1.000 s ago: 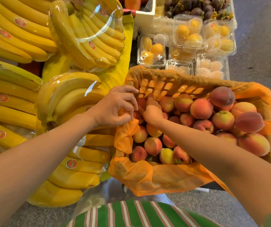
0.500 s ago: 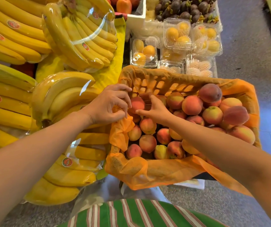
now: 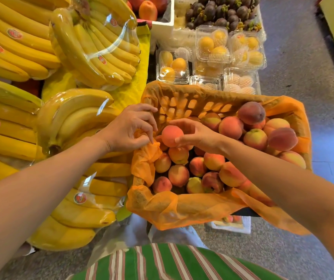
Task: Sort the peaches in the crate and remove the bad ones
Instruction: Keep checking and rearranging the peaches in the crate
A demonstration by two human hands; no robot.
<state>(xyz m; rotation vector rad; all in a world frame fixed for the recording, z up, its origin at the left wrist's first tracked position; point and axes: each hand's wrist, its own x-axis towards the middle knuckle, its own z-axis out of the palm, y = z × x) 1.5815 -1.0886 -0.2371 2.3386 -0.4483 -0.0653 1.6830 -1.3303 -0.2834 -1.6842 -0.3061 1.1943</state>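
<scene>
Gripping one peach (image 3: pixel 171 136) above the pile (image 3: pixel 198 166), right hand (image 3: pixel 201 136), left hand (image 3: pixel 125 131) pinching liner (image 3: pixel 144 158) at crate (image 3: pixel 182 104) rim, bananas (image 3: pixel 77 118) alongside.

The bare left arm reaches in from 8 o'clock toward the centre. The left hand (image 3: pixel 128 128) is knuckles up, its fingers curled and pinching a fold of the orange liner (image 3: pixel 146 156). The bare right arm enters from 4 o'clock, and the right hand (image 3: pixel 197 135) grips one peach (image 3: pixel 171 136) between thumb and curled fingers at its 9 o'clock side, just beside the left fingertips.
</scene>
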